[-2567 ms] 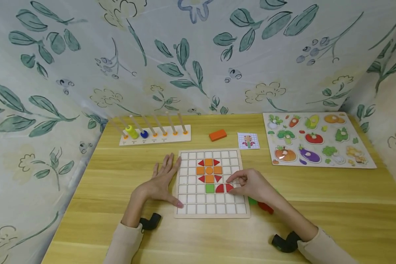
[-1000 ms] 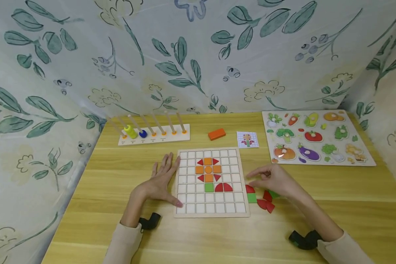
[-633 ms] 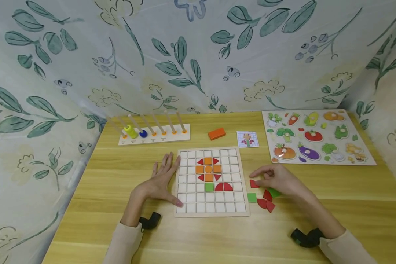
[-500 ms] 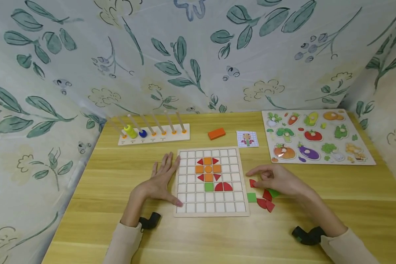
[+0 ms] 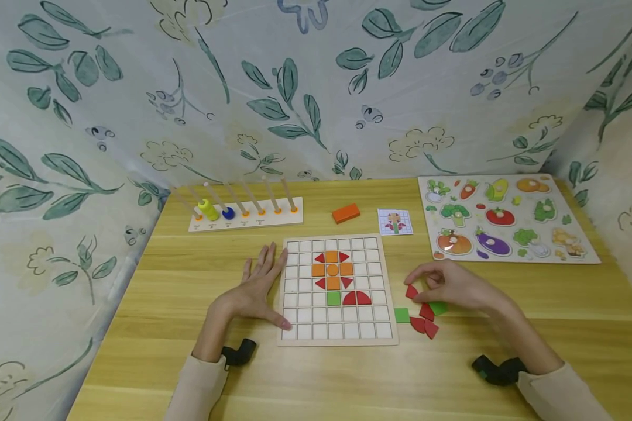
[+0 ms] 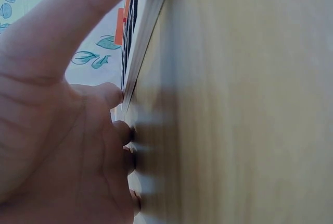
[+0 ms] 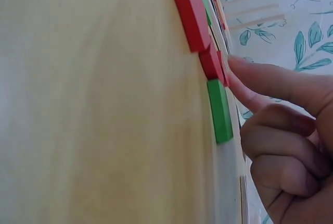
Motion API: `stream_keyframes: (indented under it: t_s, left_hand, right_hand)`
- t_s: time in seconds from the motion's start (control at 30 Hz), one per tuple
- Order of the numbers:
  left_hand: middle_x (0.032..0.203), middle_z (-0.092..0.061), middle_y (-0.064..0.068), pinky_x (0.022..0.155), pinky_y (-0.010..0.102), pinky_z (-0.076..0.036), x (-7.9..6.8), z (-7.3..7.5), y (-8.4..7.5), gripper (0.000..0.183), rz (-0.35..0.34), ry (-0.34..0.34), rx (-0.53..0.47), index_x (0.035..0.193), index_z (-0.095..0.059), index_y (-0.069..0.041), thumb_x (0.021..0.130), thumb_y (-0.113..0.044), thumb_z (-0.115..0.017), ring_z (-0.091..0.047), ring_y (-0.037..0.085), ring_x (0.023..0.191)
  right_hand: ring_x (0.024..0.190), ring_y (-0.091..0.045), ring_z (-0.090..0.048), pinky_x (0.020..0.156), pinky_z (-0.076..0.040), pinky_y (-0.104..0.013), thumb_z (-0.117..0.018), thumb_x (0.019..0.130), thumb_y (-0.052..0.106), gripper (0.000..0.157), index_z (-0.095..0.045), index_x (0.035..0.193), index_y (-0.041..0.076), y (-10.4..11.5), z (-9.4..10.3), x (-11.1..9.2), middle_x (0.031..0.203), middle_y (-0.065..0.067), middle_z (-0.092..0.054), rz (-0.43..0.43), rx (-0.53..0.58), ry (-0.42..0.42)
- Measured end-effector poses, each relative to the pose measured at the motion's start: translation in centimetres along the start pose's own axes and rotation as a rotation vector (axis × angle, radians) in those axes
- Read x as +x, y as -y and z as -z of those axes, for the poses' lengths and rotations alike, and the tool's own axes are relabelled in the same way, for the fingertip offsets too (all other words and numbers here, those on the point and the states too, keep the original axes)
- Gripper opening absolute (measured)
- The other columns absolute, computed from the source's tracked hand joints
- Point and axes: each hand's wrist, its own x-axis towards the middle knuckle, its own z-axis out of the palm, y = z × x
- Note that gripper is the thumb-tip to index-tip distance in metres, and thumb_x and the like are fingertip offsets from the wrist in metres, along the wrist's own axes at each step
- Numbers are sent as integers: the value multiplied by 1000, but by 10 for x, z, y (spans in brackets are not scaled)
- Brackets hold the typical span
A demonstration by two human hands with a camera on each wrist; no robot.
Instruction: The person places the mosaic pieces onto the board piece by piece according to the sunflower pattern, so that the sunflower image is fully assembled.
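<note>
My left hand [image 5: 255,289] lies spread along the left edge of the white gridded board [image 5: 305,332], thumb on its lower left corner. In the left wrist view, its fingertips are against the tabletop beside the board's edge. My right hand [image 5: 450,285] is right of the board, with thumb and index finger pinching a red quarter-circle tile [image 5: 411,292]. Beneath and nearer me lie more red quarter-circle tiles [image 5: 418,324], a green square tile [image 5: 402,315] and another green tile [image 5: 439,307]. The board carries orange squares, an orange circle, red triangles, one green square [image 5: 334,298] and two red quarter-circles [image 5: 357,298].
A small pattern card [image 5: 395,222] lies behind the board, near an orange block [image 5: 346,213]. At the back left stands a peg stand [image 5: 274,218] with yellow-green and blue rings. A vegetable puzzle board [image 5: 511,219] lies at the back right.
My right hand has moved from the board to the loose tiles on the right. A red quarter-circle tile there has been shifted and turned under its fingers. The left hand stays put.
</note>
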Motion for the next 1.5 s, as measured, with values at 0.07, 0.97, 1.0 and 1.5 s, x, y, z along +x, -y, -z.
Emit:
stream_keyframes:
  t_s: [0.07, 0.97, 1.0, 1.5]
  left_hand:
    - [169, 29, 19, 124, 68, 17, 0, 0, 0, 153, -2, -2, 0, 166, 11, -13, 64, -57, -95, 27, 39, 158]
    - [169, 30, 19, 123, 69, 16, 1, 0, 2, 153, -11, 0, 4, 166, 11, -13, 64, -57, -94, 27, 40, 157]
    - [169, 29, 19, 124, 69, 16, 1, 0, 2, 153, -10, -2, 4, 166, 11, -13, 64, -57, -94, 27, 40, 157]
    - [169, 29, 20, 123, 69, 16, 0, 1, 0, 153, -9, 2, 0, 166, 11, -12, 65, -56, -94, 27, 40, 157]
  right_hand:
    - [56, -6, -35, 52, -30, -24, -84, 86, 18, 34, -74, 117, 9, -2, 2, -1, 63, 4, -37, 24, 4, 24]
    - [55, -7, -34, 52, -29, -23, -85, 85, 16, 26, -78, 109, 11, -2, -3, 2, 61, 4, -36, -2, 4, 35]
    - [56, -8, -35, 52, -29, -23, -85, 85, 17, 25, -78, 108, 12, -2, -4, 3, 62, 4, -38, -12, -8, 18]
    - [58, -11, -35, 53, -29, -25, -86, 84, 15, 29, -78, 111, 9, 5, -13, 6, 63, 3, -37, -59, 19, -20]
